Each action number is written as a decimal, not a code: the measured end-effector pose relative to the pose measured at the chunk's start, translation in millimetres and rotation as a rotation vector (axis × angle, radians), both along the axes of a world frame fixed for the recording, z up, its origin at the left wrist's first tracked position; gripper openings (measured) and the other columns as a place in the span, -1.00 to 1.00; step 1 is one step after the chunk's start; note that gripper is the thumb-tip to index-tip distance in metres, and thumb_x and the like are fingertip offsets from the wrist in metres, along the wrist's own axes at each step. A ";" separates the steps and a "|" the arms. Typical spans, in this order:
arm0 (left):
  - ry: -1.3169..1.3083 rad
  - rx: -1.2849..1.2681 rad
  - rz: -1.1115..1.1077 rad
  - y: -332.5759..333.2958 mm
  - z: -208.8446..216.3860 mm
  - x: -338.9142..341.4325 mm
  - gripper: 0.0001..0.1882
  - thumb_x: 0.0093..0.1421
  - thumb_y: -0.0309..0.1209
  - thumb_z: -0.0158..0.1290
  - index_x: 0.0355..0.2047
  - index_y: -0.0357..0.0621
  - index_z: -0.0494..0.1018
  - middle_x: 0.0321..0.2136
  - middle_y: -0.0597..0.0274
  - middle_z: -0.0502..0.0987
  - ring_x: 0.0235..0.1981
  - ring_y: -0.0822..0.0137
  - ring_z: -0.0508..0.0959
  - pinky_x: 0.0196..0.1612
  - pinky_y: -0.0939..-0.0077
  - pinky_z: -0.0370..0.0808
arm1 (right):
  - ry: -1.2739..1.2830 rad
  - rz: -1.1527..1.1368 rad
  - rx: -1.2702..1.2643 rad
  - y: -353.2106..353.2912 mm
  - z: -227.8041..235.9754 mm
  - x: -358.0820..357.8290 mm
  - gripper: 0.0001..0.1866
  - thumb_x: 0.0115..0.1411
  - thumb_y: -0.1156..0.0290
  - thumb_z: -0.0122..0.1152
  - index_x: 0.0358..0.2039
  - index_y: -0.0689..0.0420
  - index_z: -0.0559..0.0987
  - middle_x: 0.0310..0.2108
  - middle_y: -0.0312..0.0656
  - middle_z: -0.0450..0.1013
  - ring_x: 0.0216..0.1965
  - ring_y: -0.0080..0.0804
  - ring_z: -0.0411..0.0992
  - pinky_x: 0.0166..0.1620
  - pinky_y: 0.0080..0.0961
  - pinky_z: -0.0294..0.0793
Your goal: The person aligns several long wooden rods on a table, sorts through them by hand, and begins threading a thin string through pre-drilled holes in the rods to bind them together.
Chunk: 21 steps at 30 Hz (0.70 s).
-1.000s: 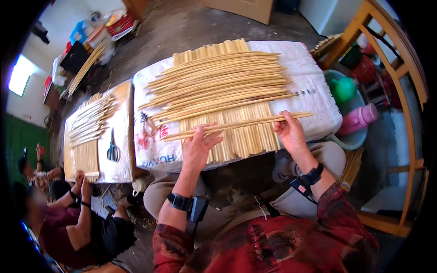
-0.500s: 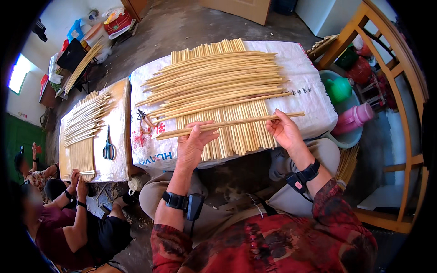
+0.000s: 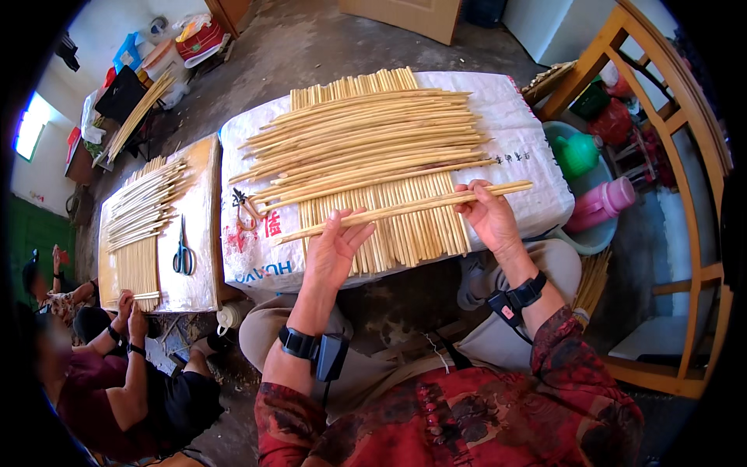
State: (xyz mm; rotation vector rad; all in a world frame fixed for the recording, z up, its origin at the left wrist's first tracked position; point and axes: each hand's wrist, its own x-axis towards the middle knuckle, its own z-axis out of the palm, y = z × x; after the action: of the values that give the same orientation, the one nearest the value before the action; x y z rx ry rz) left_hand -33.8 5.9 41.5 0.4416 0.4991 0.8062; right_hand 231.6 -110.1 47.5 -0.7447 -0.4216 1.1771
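Over the near side of the table I hold a thin bundle of pale yellow stalks (image 3: 412, 208) crosswise, its right end a little higher in the picture than its left. My left hand (image 3: 336, 247) pinches it left of the middle, thumb against fingers, palm partly turned up. Nearer the other end, my right hand (image 3: 490, 219) grips it between thumb and fingertips. Below it lies a mat of upright stalks (image 3: 389, 247) set side by side. Long crosswise stalks (image 3: 366, 132) cover most of that mat. Scissors (image 3: 247, 208) lie left of them, partly hidden.
White printed sacking (image 3: 513, 109) covers the table. A basin (image 3: 615, 222) with a green jug (image 3: 577, 154) and a pink jug (image 3: 603, 204) stands right, beside a wooden frame (image 3: 669, 117). At left, a co-worker (image 3: 105, 373) handles stalks at a second table (image 3: 198, 233) bearing dark-handled scissors (image 3: 183, 257).
The stalks in my hands have shifted slightly to the right, and their right end has risen. My right hand has moved a little up and right. The crosswise stalks lie as before.
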 end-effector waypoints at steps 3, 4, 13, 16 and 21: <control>0.031 -0.006 0.035 -4.1 2.5 3.5 -0.78 0.21 -0.38 -0.06 -0.23 -0.28 0.37 -0.16 -0.15 0.43 -0.09 0.05 0.47 -0.01 0.10 0.44 | -0.004 -0.037 0.026 -0.6 -4.0 0.9 -0.85 0.13 0.41 0.11 -0.31 0.16 0.45 -0.26 -0.13 0.45 -0.25 -0.42 0.42 -0.19 -0.50 0.47; 0.043 0.010 0.043 -3.7 2.9 4.8 -0.80 0.21 -0.39 -0.06 -0.23 -0.27 0.37 -0.17 -0.14 0.44 -0.10 0.07 0.47 -0.02 0.11 0.45 | 0.023 -0.033 0.001 -0.9 -6.7 1.2 -0.86 0.12 0.39 0.13 -0.31 0.15 0.46 -0.26 -0.14 0.45 -0.26 -0.42 0.42 -0.21 -0.50 0.47; 0.062 0.167 0.000 -0.9 3.8 9.7 -0.83 0.21 -0.41 -0.07 -0.24 -0.22 0.37 -0.17 -0.10 0.45 -0.13 0.08 0.49 -0.06 0.13 0.49 | 0.205 0.018 -0.150 -3.8 -25.1 -10.9 -0.81 0.11 0.36 0.17 -0.29 0.15 0.47 -0.40 -0.20 0.46 -0.48 -0.46 0.46 -0.46 -0.61 0.51; 0.083 0.141 0.012 -0.2 0.3 9.6 -0.82 0.22 -0.38 -0.07 -0.23 -0.23 0.36 -0.18 -0.09 0.45 -0.14 0.07 0.49 -0.08 0.12 0.49 | 0.192 -0.003 -0.122 -6.0 -25.3 -15.6 -0.80 0.12 0.37 0.15 -0.28 0.19 0.47 -0.45 -0.20 0.46 -0.48 -0.45 0.48 -0.42 -0.59 0.55; 0.081 0.046 0.008 -3.3 -3.2 11.0 -0.78 0.23 -0.35 -0.08 -0.21 -0.25 0.34 -0.16 -0.09 0.43 -0.14 0.07 0.49 -0.07 0.11 0.48 | 0.114 -0.047 -0.148 -5.4 -16.0 -18.8 -0.83 0.15 0.39 0.09 -0.29 0.21 0.46 -0.45 -0.23 0.45 -0.45 -0.48 0.49 -0.40 -0.61 0.57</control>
State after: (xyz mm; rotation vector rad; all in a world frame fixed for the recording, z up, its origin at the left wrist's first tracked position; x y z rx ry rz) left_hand -22.8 2.6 38.3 0.5167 0.5587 0.8113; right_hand 212.8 -115.5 31.6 -0.8059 -0.2227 1.2092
